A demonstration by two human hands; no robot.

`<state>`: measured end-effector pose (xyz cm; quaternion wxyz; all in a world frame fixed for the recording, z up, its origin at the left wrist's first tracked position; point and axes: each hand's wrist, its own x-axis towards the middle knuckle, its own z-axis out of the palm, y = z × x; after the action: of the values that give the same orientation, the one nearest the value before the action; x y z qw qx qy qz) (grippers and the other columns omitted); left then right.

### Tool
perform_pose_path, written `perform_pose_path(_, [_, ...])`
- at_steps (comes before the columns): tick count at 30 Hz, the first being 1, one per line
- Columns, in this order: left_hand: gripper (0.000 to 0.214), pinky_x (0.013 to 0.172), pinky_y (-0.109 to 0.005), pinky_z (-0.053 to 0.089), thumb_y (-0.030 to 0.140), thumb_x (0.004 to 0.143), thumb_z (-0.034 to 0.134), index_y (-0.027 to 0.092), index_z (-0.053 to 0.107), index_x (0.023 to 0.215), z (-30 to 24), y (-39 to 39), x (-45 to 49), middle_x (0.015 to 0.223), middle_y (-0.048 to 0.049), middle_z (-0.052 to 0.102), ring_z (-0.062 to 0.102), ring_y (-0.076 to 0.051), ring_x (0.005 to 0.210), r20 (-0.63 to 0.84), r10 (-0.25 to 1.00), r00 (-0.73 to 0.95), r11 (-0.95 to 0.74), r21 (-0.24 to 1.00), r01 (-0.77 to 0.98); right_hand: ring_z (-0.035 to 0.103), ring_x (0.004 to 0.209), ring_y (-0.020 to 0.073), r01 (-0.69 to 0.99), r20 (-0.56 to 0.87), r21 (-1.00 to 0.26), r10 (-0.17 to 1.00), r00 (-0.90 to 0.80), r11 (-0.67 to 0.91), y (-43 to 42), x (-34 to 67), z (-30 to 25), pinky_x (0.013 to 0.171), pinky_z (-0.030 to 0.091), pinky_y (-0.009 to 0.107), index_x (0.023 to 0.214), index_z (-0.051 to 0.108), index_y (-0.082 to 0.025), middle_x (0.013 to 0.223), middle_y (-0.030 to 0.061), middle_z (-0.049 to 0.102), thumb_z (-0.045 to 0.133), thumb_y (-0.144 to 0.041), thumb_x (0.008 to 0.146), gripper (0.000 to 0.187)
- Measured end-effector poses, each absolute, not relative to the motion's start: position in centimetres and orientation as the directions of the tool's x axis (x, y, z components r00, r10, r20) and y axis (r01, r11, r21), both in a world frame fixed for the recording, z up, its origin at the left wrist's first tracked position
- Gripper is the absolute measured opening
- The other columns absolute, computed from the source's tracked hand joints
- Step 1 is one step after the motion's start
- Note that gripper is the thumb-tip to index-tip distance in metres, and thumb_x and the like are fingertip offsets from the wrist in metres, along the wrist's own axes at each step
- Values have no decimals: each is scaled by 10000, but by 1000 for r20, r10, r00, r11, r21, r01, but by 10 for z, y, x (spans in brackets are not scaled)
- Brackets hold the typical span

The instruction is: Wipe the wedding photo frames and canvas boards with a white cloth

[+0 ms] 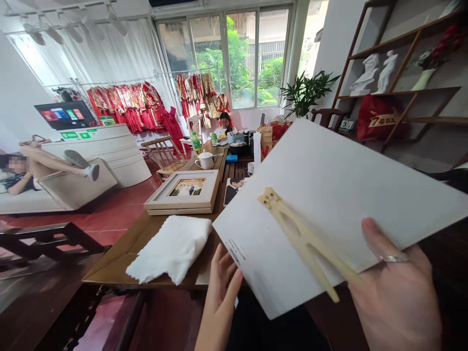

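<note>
My right hand (397, 287) grips a large white sheet (329, 195) at its lower right edge, thumb on top, a ring on one finger. The same hand pins a pale wooden stick with a small animal-shaped head (303, 239) against the sheet. My left hand (219, 297) touches the sheet's lower left corner with fingers stretched out, holding nothing. A folded white cloth (171, 248) lies on the wooden table (120, 263) just left of that hand. Two stacked framed photos (185, 192) lie beyond the cloth.
Further up the table stand a white teapot (205, 160), a green bottle (196, 142) and a dark pot (238, 146); one person sits at the far end. Another person lies on a white sofa (54, 190) at left. Racks of red garments line the windows; wooden shelves stand at right.
</note>
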<state>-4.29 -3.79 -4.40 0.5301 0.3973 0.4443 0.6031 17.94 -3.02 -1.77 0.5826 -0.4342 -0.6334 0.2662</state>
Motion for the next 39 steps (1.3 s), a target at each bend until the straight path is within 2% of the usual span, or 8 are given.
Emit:
perform_pose_path(5, [987,942,-393,415,453,666,734,243,134,1422,-45,-57,-29,1259,-147,522,485,-313,1153,-134,991,12,125,880,-459,546,1116,345,137,422,-906,876,232,400,-24,198,-35,958,488,517,1355,388,-264,1187,50,622,542,-381,795,593])
perform_pose_path(8, [1185,914,-408,441,390,556,817,218,44,1437,-45,-65,-28,1243,-172,530,515,-334,1114,-139,990,27,137,896,-423,589,1058,320,74,405,-908,817,409,413,-25,203,-55,916,530,497,1402,281,-280,1204,49,611,437,-369,862,569])
perform_pose_path(11, [1269,930,-406,432,327,459,860,194,62,1437,-45,-68,-35,1245,-174,527,511,-340,1117,-121,992,23,122,927,-354,596,1042,316,42,358,-925,833,421,377,-35,203,-74,913,536,492,1402,282,-287,1197,32,616,416,-361,872,552])
perform_pose_path(17, [1078,934,-439,425,273,521,833,188,233,1413,-30,-63,-58,1233,-166,545,522,-346,1105,-167,982,86,185,933,-309,571,1082,318,-69,44,-995,946,320,70,-67,199,-77,914,536,490,1318,397,-409,1141,-39,646,448,-398,830,491])
perform_pose_path(23, [870,951,-429,410,304,581,798,197,395,1345,-19,-50,-76,1286,-136,508,474,-329,1162,-146,983,114,172,947,-272,660,907,337,-195,-109,-979,944,311,-49,-84,195,-66,751,603,498,963,672,-329,861,33,729,506,-392,801,240])
perform_pose_path(28, [865,919,-433,436,306,612,784,177,367,1359,-22,-40,-86,1300,-137,494,467,-336,1166,-186,965,184,226,945,-235,680,654,277,-277,-251,-950,885,391,-147,-85,189,-58,595,624,400,615,638,-221,619,29,674,694,-357,662,155])
perform_pose_path(33, [856,947,-408,420,318,604,793,160,392,1343,-25,-25,-91,1293,-127,504,457,-326,1177,-172,963,206,216,953,-212,584,510,156,-392,-385,-896,806,448,-210,-76,182,-50,493,575,263,533,577,-165,548,-19,592,827,-313,449,302])
perform_pose_path(39, [708,886,-398,472,317,651,764,143,470,1271,-25,-10,-98,1233,-127,555,536,-309,1094,-166,947,276,188,981,-53,615,646,179,-319,-383,-903,875,296,-288,-68,182,-64,500,514,236,657,646,-131,656,49,654,760,-422,588,320])
